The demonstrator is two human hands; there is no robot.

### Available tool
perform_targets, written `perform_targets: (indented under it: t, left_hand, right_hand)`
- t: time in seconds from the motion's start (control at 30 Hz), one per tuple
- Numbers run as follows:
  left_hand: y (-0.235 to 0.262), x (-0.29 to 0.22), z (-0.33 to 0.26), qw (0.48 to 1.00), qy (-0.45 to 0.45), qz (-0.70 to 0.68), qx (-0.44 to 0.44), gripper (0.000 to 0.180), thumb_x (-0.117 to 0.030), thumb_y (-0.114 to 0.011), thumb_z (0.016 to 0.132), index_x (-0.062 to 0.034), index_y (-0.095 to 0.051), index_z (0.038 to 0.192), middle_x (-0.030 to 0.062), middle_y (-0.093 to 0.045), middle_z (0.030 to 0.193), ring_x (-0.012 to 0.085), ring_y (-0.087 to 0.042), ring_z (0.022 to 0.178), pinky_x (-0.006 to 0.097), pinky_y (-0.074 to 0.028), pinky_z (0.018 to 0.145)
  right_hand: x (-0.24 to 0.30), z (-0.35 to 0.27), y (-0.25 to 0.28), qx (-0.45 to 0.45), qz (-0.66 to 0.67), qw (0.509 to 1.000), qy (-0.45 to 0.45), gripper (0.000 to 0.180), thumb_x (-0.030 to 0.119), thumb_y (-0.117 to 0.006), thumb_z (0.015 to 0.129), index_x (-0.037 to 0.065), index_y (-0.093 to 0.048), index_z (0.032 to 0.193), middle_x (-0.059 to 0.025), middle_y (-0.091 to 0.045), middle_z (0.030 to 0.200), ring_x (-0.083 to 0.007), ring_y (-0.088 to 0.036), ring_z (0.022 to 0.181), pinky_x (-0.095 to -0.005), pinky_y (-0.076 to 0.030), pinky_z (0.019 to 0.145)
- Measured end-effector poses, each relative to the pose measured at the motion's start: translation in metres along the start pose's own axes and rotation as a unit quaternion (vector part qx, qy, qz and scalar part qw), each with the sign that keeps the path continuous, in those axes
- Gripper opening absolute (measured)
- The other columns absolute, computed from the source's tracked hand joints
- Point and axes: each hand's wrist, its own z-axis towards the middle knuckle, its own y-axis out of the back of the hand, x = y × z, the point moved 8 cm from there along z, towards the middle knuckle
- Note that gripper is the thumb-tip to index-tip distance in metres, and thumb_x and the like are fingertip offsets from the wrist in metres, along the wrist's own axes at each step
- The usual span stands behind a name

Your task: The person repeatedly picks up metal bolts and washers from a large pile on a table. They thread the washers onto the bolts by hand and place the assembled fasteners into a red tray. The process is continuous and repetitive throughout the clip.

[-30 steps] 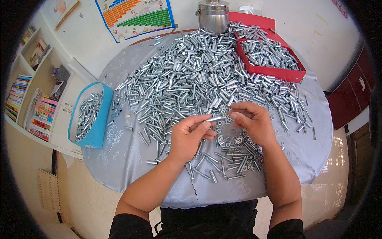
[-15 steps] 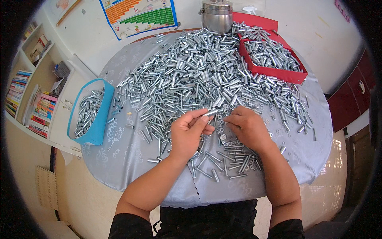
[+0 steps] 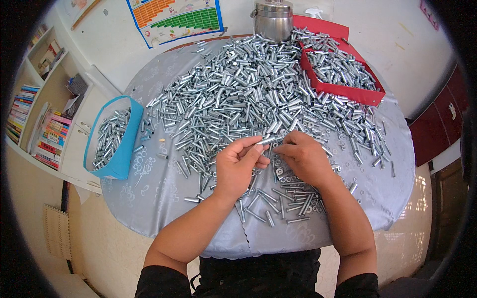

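Observation:
My left hand [image 3: 237, 168] is closed, with a silvery metal sleeve [image 3: 269, 140] pinched between thumb and forefinger. Close by on the right, my right hand [image 3: 308, 159] points its fingers down and inward, pressed together. Whatever is between those fingertips is too small or hidden to make out. Small washers [image 3: 279, 171] lie scattered below and around the right fingers. A big heap of metal sleeves and bolts [image 3: 233, 94] spreads just beyond both hands. On the near side, several loose bolts [image 3: 293, 198] rest between my forearms.
A blue box [image 3: 119, 166] of metal parts stands at the table's left. At the back right is a red box [image 3: 343, 89] filled with more of them, beside a steel pot [image 3: 273, 22]. A silvery cloth [image 3: 164, 208] covers the round table. Bookshelves [image 3: 47, 104] stand further left.
My right hand has shifted slightly left, bringing its fingertips nearer the sleeve's end. The left hand keeps its hold on the sleeve, almost in place.

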Motion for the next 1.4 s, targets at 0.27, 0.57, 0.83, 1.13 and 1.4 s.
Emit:
perform_targets:
  t: [0.27,0.57,0.83,1.13,1.4]
  left_hand:
    - [-0.002,-0.001,0.000,1.000,-0.008,-0.001,0.001,0.023,-0.006,-0.060,0.093,0.0036,-0.062,0.113,0.0138,-0.070,0.098,0.0158,-0.068,0.074,0.028,-0.058,0.065]
    - [-0.002,0.000,-0.001,1.000,0.006,0.011,0.001,0.024,-0.006,-0.059,0.093,0.0034,-0.061,0.115,0.0134,-0.070,0.098,0.0146,-0.068,0.074,0.026,-0.057,0.065]
    - [-0.003,-0.002,-0.002,0.999,0.003,0.035,0.003,0.024,-0.005,-0.059,0.093,0.0026,-0.062,0.115,0.0130,-0.070,0.099,0.0145,-0.068,0.074,0.026,-0.057,0.065]
    - [-0.006,0.001,-0.004,0.998,0.000,0.052,0.017,0.023,-0.004,-0.059,0.093,0.0015,-0.063,0.115,0.0131,-0.070,0.098,0.0144,-0.068,0.073,0.026,-0.058,0.065]
    - [-0.007,-0.001,-0.004,0.999,0.002,0.041,0.020,0.023,-0.003,-0.059,0.093,0.0032,-0.062,0.114,0.0139,-0.070,0.097,0.0137,-0.068,0.074,0.026,-0.057,0.065]
  right_hand:
    - [0.005,0.005,-0.004,0.006,-0.027,1.000,0.012,0.013,0.012,-0.065,0.077,0.012,-0.073,0.087,-0.0064,-0.059,0.087,-0.0260,-0.062,0.084,-0.0379,-0.050,0.072]
    - [0.001,0.002,-0.010,0.056,-0.055,0.997,-0.024,0.009,0.014,-0.061,0.081,0.008,-0.066,0.085,-0.0098,-0.058,0.088,-0.0304,-0.062,0.084,-0.0411,-0.050,0.072]
    - [-0.014,-0.006,0.012,-0.076,0.133,0.983,-0.101,0.014,0.009,-0.063,0.085,0.003,-0.064,0.097,-0.0111,-0.067,0.087,-0.0271,-0.066,0.077,-0.0355,-0.052,0.070]
    - [-0.024,-0.013,-0.004,-0.068,0.472,0.840,-0.260,0.010,0.006,-0.061,0.092,-0.002,-0.062,0.098,-0.0077,-0.068,0.087,-0.0140,-0.067,0.079,-0.0258,-0.052,0.068]
    - [-0.033,-0.014,-0.006,-0.045,0.479,0.840,-0.252,0.011,0.004,-0.065,0.088,-0.003,-0.062,0.097,-0.0072,-0.068,0.088,-0.0129,-0.066,0.080,-0.0257,-0.052,0.071]
